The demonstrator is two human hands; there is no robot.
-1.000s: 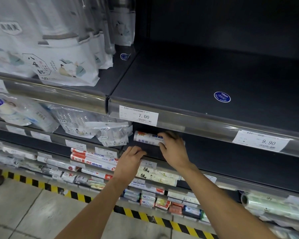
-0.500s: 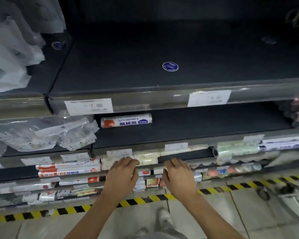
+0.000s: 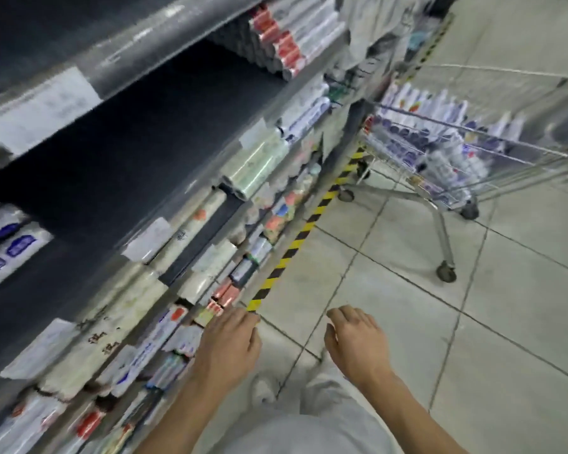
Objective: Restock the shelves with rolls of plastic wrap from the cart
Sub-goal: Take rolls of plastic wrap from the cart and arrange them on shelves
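Observation:
Both hands hang empty in front of me over the floor, fingers relaxed: my left hand (image 3: 231, 342) near the lowest shelf edge, my right hand (image 3: 354, 339) over the tiles. A wire cart (image 3: 439, 165) stands at the upper right, loaded with several white-and-blue rolls of plastic wrap (image 3: 417, 136). On the dark shelf (image 3: 128, 152) at the far left lie white-and-blue rolls (image 3: 7, 247). The view is blurred by motion.
Stacked red-and-white rolls (image 3: 276, 37) fill the shelf's far end. Lower shelves carry several boxed wraps and a clear green roll (image 3: 259, 165). Yellow-black tape (image 3: 302, 231) runs along the shelf base. Grey tiled floor lies between me and the cart.
My hands left the roll lying on the shelf and dropped low, empty. My view swung right from the shelf face, bringing the cart into sight.

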